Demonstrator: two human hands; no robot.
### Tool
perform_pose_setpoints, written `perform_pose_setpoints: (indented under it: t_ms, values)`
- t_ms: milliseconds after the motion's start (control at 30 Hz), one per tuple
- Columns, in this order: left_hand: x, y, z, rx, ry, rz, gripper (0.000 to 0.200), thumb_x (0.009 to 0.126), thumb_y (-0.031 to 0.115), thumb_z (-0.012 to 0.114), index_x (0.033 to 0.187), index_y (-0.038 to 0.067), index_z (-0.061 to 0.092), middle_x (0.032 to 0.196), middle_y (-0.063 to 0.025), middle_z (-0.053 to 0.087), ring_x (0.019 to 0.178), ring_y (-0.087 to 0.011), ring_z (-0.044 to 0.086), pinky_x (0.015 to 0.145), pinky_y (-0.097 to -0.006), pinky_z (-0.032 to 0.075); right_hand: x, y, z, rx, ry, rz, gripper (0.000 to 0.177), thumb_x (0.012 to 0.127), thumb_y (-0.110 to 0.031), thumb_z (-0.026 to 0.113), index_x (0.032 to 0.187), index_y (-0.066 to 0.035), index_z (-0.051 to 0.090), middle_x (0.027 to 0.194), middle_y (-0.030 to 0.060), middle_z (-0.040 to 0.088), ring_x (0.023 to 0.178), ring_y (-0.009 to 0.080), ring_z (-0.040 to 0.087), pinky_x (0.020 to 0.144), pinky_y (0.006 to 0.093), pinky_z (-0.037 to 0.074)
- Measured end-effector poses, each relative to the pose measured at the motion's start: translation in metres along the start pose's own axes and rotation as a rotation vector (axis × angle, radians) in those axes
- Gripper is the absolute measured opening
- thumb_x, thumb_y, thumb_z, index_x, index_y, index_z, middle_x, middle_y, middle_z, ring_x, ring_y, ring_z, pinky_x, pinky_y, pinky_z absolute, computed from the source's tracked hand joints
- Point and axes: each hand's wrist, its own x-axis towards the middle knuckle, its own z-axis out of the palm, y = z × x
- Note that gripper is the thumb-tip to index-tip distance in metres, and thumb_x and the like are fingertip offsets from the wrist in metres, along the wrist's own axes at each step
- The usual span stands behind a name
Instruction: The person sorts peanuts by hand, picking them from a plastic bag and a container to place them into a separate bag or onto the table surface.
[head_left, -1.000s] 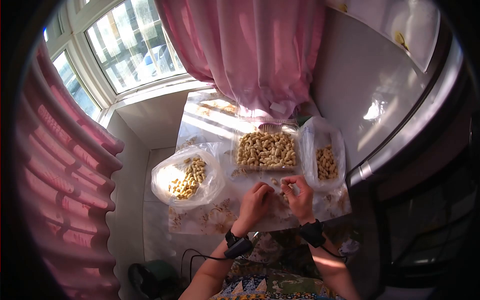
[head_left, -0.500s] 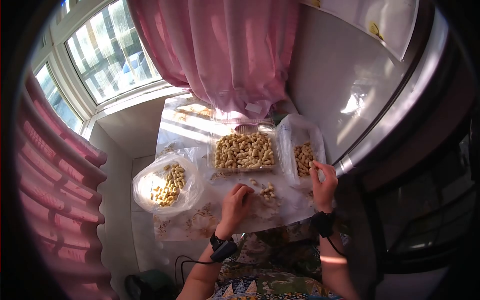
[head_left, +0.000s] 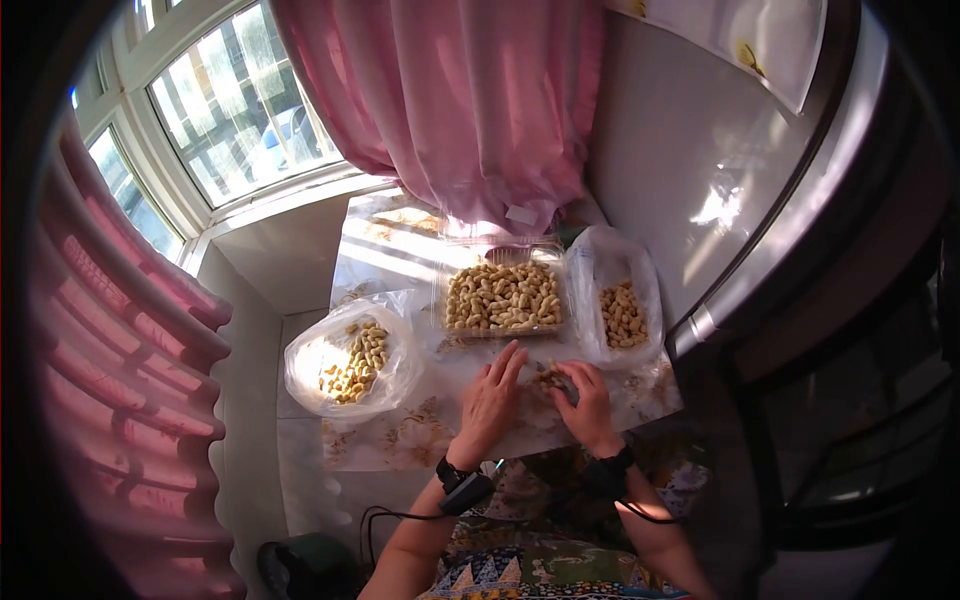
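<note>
Peanuts in their shells fill a clear plastic box (head_left: 503,297) at the middle of the table. More peanuts lie in a white plastic bag (head_left: 305,378) on the left and in another bag (head_left: 590,262) on the right. My left hand (head_left: 491,396) is on the table below the box, its fingers stretched out and nothing seen in it. Facing it, my right hand (head_left: 586,400) has thumb and forefinger bent around a small pile of peanuts (head_left: 549,379); whether it grips one is too small to tell. The hands are apart, with the pile between them.
A flowered cloth (head_left: 385,440) covers the table. Behind it hangs a pink curtain (head_left: 450,100), with a window (head_left: 245,100) at the left. A grey wall panel (head_left: 670,130) rises at the right. Something dark green (head_left: 310,565) stands on the floor at lower left.
My right hand has moved left and down from the right bag to the small pile. My left hand has shifted slightly and its fingers have straightened. The view has moved a little.
</note>
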Motion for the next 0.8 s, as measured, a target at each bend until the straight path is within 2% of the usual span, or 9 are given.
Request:
perform_pose_setpoints:
  t_ms: [133, 233, 300, 333, 400, 533, 733, 800]
  values:
    - [0.0, -0.001, 0.003, 0.004, -0.115, -0.044, 0.058, 0.085, 0.001, 0.068, 0.141, 0.01, 0.057, 0.147, -0.0098, 0.058, 0.113, -0.0362, 0.063, 0.091, -0.0443, 0.054, -0.004, 0.004, -0.001, 0.0, -0.017, 0.038, 0.038, 0.086, -0.006, 0.075, 0.123, -0.004, 0.067, 0.123, 0.0139, 0.065, 0.118, 0.0362, 0.061, 0.101, 0.0436, 0.05]
    - [-0.003, -0.005, 0.007, 0.011, -0.032, 0.008, 0.051, 0.086, 0.002, 0.068, 0.136, 0.008, 0.061, 0.139, -0.012, 0.06, 0.106, -0.0359, 0.066, 0.087, -0.0446, 0.055, -0.006, 0.006, -0.002, 0.009, -0.019, 0.036, 0.037, 0.086, -0.006, 0.075, 0.123, -0.004, 0.067, 0.123, 0.0139, 0.065, 0.118, 0.0363, 0.061, 0.101, 0.0436, 0.05]
    - [-0.006, -0.005, 0.007, -0.137, -0.001, -0.131, 0.037, 0.087, 0.003, 0.068, 0.124, 0.005, 0.066, 0.127, -0.0146, 0.061, 0.099, -0.0372, 0.067, 0.083, -0.0452, 0.055, -0.007, 0.006, -0.002, 0.022, -0.019, 0.038, 0.036, 0.087, -0.007, 0.075, 0.122, -0.004, 0.067, 0.123, 0.0139, 0.065, 0.117, 0.0364, 0.061, 0.101, 0.0438, 0.05]
    - [-0.006, -0.005, 0.006, -0.136, 0.0, -0.13, 0.037, 0.087, 0.003, 0.068, 0.124, 0.005, 0.066, 0.127, -0.0146, 0.061, 0.099, -0.0372, 0.067, 0.083, -0.0452, 0.055, -0.007, 0.006, -0.002, 0.014, -0.02, 0.032, 0.035, 0.087, -0.007, 0.075, 0.121, -0.004, 0.067, 0.122, 0.0138, 0.065, 0.117, 0.0364, 0.061, 0.101, 0.0439, 0.05]
    - [-0.005, -0.005, 0.006, -0.137, 0.039, -0.104, 0.024, 0.088, 0.003, 0.069, 0.112, 0.004, 0.07, 0.118, -0.0162, 0.061, 0.095, -0.0376, 0.067, 0.079, -0.0455, 0.055, -0.008, 0.005, -0.002, 0.005, -0.022, 0.027, 0.034, 0.087, -0.007, 0.075, 0.12, -0.004, 0.067, 0.122, 0.0137, 0.065, 0.117, 0.0364, 0.061, 0.101, 0.0439, 0.05]
    - [-0.004, -0.004, 0.004, -0.13, 0.039, -0.097, 0.022, 0.087, 0.004, 0.071, 0.11, 0.004, 0.07, 0.116, -0.0159, 0.062, 0.097, -0.0375, 0.067, 0.08, -0.0453, 0.055, -0.007, 0.005, -0.003, 0.002, -0.017, 0.009, 0.033, 0.087, -0.006, 0.075, 0.118, -0.004, 0.067, 0.122, 0.013, 0.065, 0.116, 0.0361, 0.061, 0.1, 0.0438, 0.05]
    - [-0.004, -0.007, 0.001, -0.229, 0.028, -0.071, 0.018, 0.086, 0.005, 0.074, 0.104, 0.004, 0.071, 0.099, -0.0134, 0.068, 0.091, -0.0365, 0.069, 0.079, -0.0443, 0.055, -0.008, -0.009, -0.006, 0.052, -0.023, -0.055, 0.031, 0.086, -0.004, 0.076, 0.116, -0.007, 0.07, 0.118, 0.0113, 0.067, 0.115, 0.0345, 0.062, 0.099, 0.0426, 0.051]
    - [-0.005, -0.009, 0.0, -0.342, -0.026, -0.081, 0.02, 0.085, 0.01, 0.077, 0.104, 0.008, 0.071, 0.093, -0.0109, 0.07, 0.092, -0.0351, 0.069, 0.078, -0.0441, 0.055, -0.007, -0.018, -0.001, 0.059, -0.051, -0.096, 0.032, 0.085, -0.002, 0.076, 0.116, -0.008, 0.071, 0.118, 0.011, 0.067, 0.114, 0.0338, 0.063, 0.098, 0.042, 0.052]
